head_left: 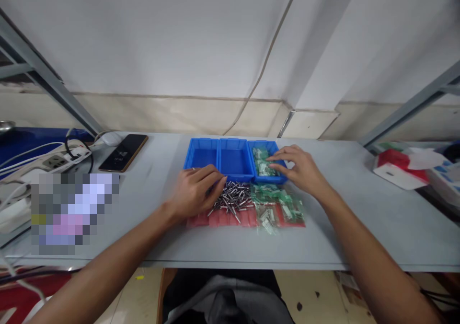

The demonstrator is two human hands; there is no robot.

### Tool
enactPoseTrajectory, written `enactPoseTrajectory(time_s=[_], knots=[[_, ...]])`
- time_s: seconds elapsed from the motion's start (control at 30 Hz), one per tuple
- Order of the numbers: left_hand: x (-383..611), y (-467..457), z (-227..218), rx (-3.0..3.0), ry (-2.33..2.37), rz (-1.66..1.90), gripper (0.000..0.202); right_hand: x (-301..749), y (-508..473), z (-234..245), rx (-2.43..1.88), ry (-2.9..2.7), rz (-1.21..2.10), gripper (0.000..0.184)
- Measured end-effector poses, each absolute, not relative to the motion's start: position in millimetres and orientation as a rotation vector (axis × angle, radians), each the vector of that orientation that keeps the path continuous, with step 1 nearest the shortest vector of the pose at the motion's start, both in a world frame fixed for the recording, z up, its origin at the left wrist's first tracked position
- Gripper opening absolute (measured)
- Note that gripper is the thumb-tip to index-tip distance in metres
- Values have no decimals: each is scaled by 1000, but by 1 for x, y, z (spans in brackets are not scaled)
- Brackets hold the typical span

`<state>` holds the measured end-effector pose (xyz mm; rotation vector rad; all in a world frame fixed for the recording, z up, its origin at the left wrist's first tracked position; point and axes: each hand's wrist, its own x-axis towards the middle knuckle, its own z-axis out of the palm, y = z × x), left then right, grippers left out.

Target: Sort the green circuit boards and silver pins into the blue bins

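My left hand (197,190) rests at the front of the left blue bin (186,157), beside a heap of thin metal pins (233,197). Its fingers are curled together, with a ring on one; whatever they may hold is hidden. My right hand (298,166) reaches over the rim of the right blue bin (275,179), thumb and forefinger apart at the small clear-and-green packets (264,158) inside. More green-edged clear bags (268,216) holding light metal parts lie before that bin. Red packets or a red sheet (223,218) stretch beneath the pins and bags.
Between the outer bins stands a middle blue bin (235,161). To the left lie a black phone (124,151), a power strip (57,161) and cables, beside a blurred-out patch. A red-and-white box (398,170) sits at right. Metal frame posts flank the grey table (334,170), with a wall behind.
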<state>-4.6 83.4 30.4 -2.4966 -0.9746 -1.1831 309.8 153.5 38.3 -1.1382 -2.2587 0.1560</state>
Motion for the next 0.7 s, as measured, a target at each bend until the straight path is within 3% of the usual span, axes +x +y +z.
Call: enactPoseTrajectory(time_s=[0.1,0.33,0.7], knots=[[-5,84,31,-2485,-971,-1194,12,317,156,41,-1152,-2200,181,14],[-4,83,30,-2482,-971,-1167,11,311,154,45,-1210,-2191,16,21],[-4,84,30,-2499,-985,-1161,12,293,142,39,-1006,-2263,-53,14]])
